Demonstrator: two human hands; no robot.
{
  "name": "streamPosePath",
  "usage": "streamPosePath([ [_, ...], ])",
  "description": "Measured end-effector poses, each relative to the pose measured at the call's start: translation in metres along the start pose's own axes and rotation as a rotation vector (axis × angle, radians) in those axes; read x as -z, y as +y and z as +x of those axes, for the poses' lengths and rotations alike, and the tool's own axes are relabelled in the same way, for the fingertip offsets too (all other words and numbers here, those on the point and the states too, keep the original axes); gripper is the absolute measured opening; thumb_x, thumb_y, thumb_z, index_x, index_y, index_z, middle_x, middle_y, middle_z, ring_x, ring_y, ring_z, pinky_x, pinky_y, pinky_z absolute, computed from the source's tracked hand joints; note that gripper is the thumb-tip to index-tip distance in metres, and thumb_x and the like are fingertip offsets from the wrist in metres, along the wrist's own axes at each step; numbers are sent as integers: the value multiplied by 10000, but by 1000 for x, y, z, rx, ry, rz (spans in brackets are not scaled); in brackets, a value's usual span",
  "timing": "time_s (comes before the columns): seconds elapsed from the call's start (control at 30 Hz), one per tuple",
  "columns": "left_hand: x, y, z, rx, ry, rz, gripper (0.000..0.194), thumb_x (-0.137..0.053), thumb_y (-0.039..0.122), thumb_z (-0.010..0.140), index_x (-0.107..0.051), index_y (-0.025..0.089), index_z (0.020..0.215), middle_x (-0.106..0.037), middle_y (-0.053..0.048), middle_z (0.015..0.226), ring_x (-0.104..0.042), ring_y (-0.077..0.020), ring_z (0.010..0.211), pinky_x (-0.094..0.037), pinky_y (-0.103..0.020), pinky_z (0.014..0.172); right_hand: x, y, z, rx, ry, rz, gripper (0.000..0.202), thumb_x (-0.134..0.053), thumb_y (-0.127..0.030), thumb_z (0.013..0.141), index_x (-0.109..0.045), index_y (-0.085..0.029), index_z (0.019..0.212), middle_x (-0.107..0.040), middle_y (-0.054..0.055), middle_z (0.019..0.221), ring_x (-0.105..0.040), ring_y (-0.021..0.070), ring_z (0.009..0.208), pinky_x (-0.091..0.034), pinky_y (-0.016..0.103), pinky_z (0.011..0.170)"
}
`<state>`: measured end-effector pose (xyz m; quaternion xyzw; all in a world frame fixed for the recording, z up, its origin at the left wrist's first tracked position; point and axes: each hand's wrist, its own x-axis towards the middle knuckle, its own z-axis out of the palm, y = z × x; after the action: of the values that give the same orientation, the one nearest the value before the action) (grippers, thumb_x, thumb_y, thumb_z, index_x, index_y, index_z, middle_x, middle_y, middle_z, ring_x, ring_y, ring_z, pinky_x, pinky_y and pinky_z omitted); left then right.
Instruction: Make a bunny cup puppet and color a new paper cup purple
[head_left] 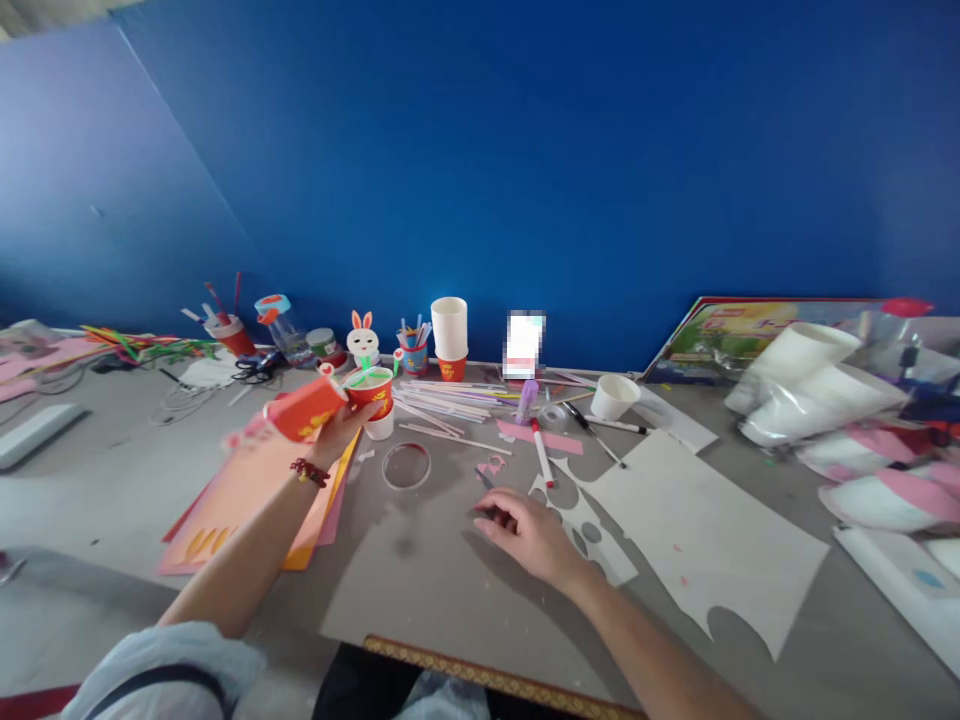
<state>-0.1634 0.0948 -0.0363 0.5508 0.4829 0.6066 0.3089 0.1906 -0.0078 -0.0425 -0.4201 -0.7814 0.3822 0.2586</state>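
My left hand [341, 432] is closed around a tilted red paper cup [306, 408], whose left end is blurred by motion. Just beyond the thumb stands another red paper cup [381, 392] with green straws and a paper rabbit head [364, 342] on it; a white cup base shows beneath. Whether the thumb touches this second cup I cannot tell. Low over the table, my right hand [525, 528] has its fingers curled toward the thumb. A thin dark strip [484, 480] lies by its fingertips; what the fingers hold, if anything, is hidden.
Orange and pink paper sheets [255, 495] lie under my left arm. Near the middle are a tape roll [406, 487], loose straws [450, 398] and a red marker [541, 452]. Cut white paper [705, 520] spreads rightward. Stacked white cups [449, 325] stand by the blue wall [525, 150].
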Motion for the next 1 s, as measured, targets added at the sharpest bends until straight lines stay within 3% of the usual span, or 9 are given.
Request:
streamPosePath([
  [0.27, -14, -9, -2, 14, 25, -99, 520, -816, 389, 741, -579, 194, 1161, -695, -97, 1136, -671, -230, 1009, -561, -343, 864, 1, -1, 2, -1, 21, 39, 188, -591, -354, 941, -704, -210, 982, -701, 48, 959, -633, 157, 734, -465, 249, 621],
  [0.43, -23, -18, -6, 31, 30, -156, 553, -844, 360, 704, -571, 197, 1156, -690, -74, 1127, -670, -211, 983, -548, -315, 846, 1, 1, 4, -11, 23, 26, 198, -592, -361, 937, -706, -210, 993, -705, 47, 946, -644, 161, 746, -475, 248, 626],
  [1.0, -16, -32, -34, 115, 53, -179, 634, -767, 373, 771, -507, 249, 1336, -708, -77, 1159, -662, -243, 1070, -519, -361, 916, 3, -2, 1, 5, -7, 4, 191, -598, -359, 931, -712, -218, 991, -697, 36, 942, -596, 138, 680, -449, 255, 622],
])
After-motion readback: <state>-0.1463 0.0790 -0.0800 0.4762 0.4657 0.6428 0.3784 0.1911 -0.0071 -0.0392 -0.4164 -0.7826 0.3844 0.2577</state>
